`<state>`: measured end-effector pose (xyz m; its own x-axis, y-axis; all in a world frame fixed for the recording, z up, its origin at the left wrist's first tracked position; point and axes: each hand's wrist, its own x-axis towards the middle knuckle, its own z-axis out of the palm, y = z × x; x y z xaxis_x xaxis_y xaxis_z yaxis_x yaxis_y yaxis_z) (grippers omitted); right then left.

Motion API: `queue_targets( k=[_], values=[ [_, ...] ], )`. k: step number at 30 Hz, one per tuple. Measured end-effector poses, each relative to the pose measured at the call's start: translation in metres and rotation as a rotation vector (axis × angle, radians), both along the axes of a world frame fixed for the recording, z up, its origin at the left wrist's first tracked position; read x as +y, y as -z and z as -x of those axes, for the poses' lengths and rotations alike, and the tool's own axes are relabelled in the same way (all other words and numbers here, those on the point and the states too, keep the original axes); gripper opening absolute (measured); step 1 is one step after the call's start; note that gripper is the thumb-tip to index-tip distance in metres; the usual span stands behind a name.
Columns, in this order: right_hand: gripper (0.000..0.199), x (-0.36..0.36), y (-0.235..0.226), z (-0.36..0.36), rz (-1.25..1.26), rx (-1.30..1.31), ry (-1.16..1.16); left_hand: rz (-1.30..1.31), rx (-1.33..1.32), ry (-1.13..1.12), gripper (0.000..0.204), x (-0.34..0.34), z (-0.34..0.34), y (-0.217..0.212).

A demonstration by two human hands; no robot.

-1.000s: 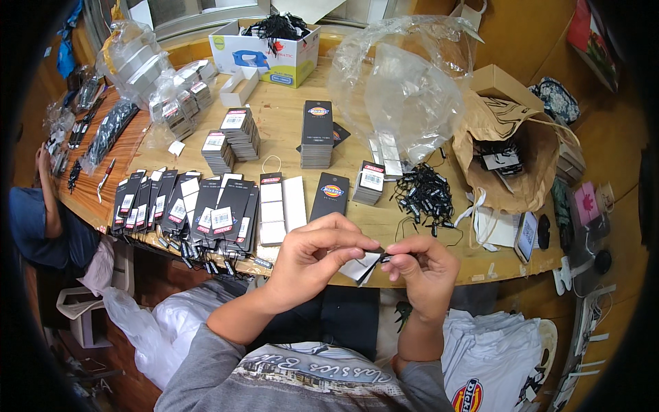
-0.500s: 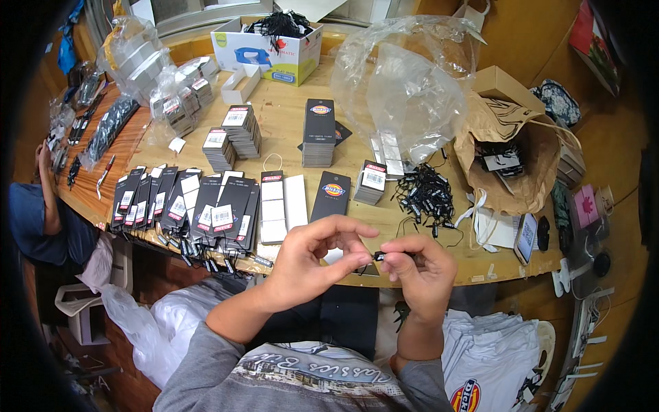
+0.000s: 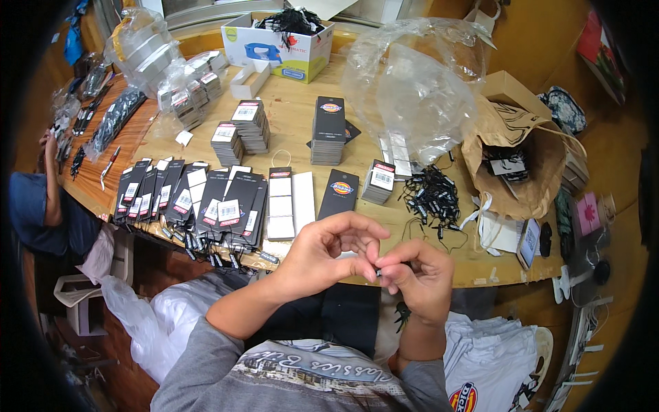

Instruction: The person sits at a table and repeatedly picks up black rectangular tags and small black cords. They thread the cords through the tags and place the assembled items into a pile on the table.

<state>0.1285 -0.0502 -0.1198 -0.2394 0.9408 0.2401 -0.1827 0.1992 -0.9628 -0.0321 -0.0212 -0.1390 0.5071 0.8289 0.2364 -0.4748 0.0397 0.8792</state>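
Observation:
Over the table's front edge, my right hand (image 3: pixel 420 278) pinches a small black hang tag string (image 3: pixel 379 272) between thumb and fingertips. My left hand (image 3: pixel 336 250) meets it from the other side, thumb tip against the piece, the other fingers curled and index raised. Most of the string is hidden by my fingers. Just beyond my hands lie a black hang tag (image 3: pixel 338 196) and a tag with white stickers (image 3: pixel 280 206) beside a white strip. A heap of black tag strings (image 3: pixel 432 196) sits to the right. Overlapping black tags with strings (image 3: pixel 226 209) lie to the left.
Stacks of tags (image 3: pixel 328 130) and stickered bundles (image 3: pixel 250 127) stand mid-table. Behind are a carton of strings (image 3: pixel 274 51) and a clear plastic bag (image 3: pixel 419 89). A paper bag (image 3: pixel 511 123) stands at right. Another person's arm (image 3: pixel 51 178) is at far left.
The view has shifted slightly, so the table things appear a little to the right. My hands stay together at the string; the black piece now shows less between my fingertips.

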Motion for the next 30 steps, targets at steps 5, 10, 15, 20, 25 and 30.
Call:
queue_targets(
  k=[5, 10, 15, 20, 25, 30],
  values=[
    [0.010, -0.007, -0.024, 0.003, -0.211, -0.149, -0.067, -0.136, 0.045, 0.576, 0.056, 0.013, 0.009, 0.021],
    [0.022, -0.009, -0.036, 0.006, -0.442, -0.128, -0.100, 0.164, -0.123, 0.960, 0.050, -0.009, 0.010, 0.023],
    [0.014, -0.010, -0.047, 0.001, -0.431, -0.273, -0.257, -0.250, 0.215, 0.492, 0.024, -0.012, 0.044, 0.010],
    [0.014, -0.010, -0.038, 0.036, -0.559, -0.376, -0.237, -0.906, 0.873, -0.571, 0.025, -0.010, 0.105, -0.033],
    [0.017, -0.016, 0.003, 0.074, -0.587, -0.363, -0.473, -0.725, 0.991, -0.953, 0.031, 0.001, 0.143, -0.008],
    [0.016, 0.019, 0.003, 0.062, -0.768, -0.691, -0.285, -0.523, 1.245, -0.688, 0.036, -0.010, 0.173, 0.011]
  ],
)
